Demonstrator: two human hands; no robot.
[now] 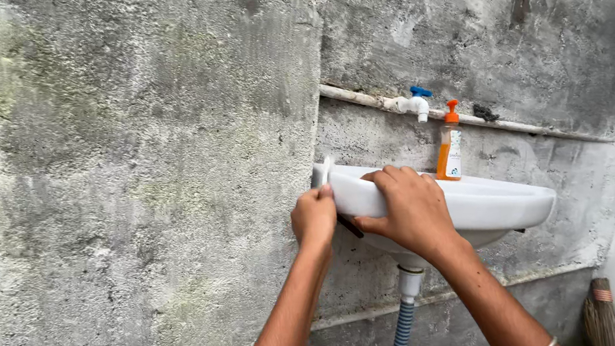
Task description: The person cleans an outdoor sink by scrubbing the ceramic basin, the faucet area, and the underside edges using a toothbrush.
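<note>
- The left hand (314,217) is closed in a fist around a thin white tool (326,170), whose tip sticks up just above the knuckles, at the near corner of the white washbasin (496,205).
- The right hand (409,212) is spread wide, its fingers hooked over the basin's front rim, just beside the left hand.
- Beyond the right hand, an orange pump bottle (450,149) stands on the basin's back edge.
- Above that, a white tap (415,102) with a blue handle.
- Below the right wrist hangs the striped drain hose (403,331).
</note>
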